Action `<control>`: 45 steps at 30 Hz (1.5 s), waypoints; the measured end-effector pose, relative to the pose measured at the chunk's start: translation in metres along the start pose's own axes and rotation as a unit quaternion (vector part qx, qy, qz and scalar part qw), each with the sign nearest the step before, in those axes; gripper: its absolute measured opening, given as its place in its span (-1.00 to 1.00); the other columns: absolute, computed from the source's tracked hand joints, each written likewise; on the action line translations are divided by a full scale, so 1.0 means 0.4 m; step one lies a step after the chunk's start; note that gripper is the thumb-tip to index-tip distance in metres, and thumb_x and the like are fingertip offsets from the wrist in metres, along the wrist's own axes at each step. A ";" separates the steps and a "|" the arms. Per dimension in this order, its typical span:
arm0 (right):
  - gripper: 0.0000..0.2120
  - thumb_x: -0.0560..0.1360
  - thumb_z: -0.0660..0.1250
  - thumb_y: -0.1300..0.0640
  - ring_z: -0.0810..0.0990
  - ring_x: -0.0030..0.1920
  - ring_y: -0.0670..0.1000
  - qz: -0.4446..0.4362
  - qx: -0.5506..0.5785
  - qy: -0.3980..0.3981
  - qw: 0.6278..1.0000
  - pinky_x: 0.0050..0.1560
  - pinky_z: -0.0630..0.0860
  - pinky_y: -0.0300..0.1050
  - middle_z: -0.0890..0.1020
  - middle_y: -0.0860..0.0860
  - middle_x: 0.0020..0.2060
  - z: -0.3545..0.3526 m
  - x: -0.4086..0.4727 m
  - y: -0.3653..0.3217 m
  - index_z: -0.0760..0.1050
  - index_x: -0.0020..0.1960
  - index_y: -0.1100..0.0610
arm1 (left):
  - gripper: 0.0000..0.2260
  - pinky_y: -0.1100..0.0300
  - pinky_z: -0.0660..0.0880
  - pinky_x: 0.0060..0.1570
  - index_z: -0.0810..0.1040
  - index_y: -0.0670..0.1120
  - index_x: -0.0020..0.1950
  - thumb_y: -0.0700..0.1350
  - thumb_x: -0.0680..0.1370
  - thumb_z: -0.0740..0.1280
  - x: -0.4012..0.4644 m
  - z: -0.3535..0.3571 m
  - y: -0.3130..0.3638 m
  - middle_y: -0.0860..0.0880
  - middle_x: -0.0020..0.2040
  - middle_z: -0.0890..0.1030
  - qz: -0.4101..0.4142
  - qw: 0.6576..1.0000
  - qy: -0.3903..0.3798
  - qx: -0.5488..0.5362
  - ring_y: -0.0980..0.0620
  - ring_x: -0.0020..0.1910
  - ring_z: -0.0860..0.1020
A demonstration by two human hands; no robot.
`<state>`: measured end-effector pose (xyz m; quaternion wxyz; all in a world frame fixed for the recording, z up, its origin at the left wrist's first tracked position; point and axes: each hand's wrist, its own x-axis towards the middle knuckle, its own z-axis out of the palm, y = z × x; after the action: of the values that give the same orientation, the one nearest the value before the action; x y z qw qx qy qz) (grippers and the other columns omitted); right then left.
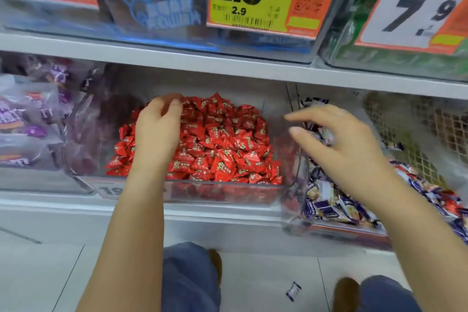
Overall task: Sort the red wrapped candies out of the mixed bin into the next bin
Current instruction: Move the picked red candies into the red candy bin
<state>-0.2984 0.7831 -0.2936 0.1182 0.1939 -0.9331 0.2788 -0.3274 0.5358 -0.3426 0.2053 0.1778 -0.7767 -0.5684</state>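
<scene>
the big part of the job looks well along, judging from how things lie: the clear bin of red candies (222,192) in the middle of the shelf holds a deep heap of red wrapped candies (217,144), far too many to count, all one colour as far as the view shows. just right of it, the mixed bin (329,228) is filled mostly with purple and white wrapped candies (326,205), again too many to count, and a few red wrappers (450,204) show at its near right end, perhaps two or three, though blur makes that unsure; those are what seems left to move over. there are two bins in play, with one more bin of purple packets (30,121) to the far left and three price cards on the shelf above. two hands are at work. the left hand (158,129) lies on the left side of the red heap, fingers bent down onto the wrappers at the far edge; whether it pinches a candy i cannot tell. the right hand (342,139) hovers over the far end of the mixed bin, fingers spread apart and loosely curved, clamped on nothing that shows. smallest of all, one stray wrapped candy (293,291), pale and dark, lies on the floor tiles between the person's knees.
</scene>
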 end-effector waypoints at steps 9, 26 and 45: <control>-0.73 0.49 0.16 -0.05 0.55 -0.14 0.11 0.257 -0.084 0.233 0.934 -0.06 0.48 0.04 0.63 0.02 -0.08 -0.213 -0.318 0.310 0.59 0.02 0.00 | -0.82 0.06 0.47 -0.06 0.56 0.16 -0.07 -0.12 0.56 0.25 -0.138 0.106 0.060 0.12 -0.17 0.62 0.165 0.979 -0.087 0.078 0.02 -0.18 0.56; -0.81 0.54 0.27 0.00 0.59 -0.03 0.08 0.381 -0.007 0.174 0.908 -0.05 0.52 0.00 0.67 -0.02 -0.08 -0.313 -0.398 0.534 0.60 0.10 -0.06 | -0.75 0.17 0.46 0.08 0.59 0.09 0.07 0.15 0.45 0.35 -0.496 0.883 0.297 0.12 0.07 0.59 0.331 0.569 -0.666 0.350 0.09 0.06 0.52; -0.75 0.58 0.19 -0.04 0.59 -0.04 0.12 0.377 -0.020 0.134 0.916 -0.11 0.54 -0.03 0.67 0.06 -0.11 -0.337 -0.405 0.510 0.59 0.10 0.00 | -0.72 0.13 0.37 -0.08 0.44 -0.05 0.14 0.08 0.52 0.28 -0.320 0.744 0.320 -0.10 0.00 0.48 0.417 0.549 -0.477 0.545 -0.13 0.08 0.48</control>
<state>-0.2251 1.0643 -0.3335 0.1321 -0.2138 -0.9178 0.3073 -0.3789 0.8793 -0.3156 -0.1177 -0.3857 -0.9082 0.1118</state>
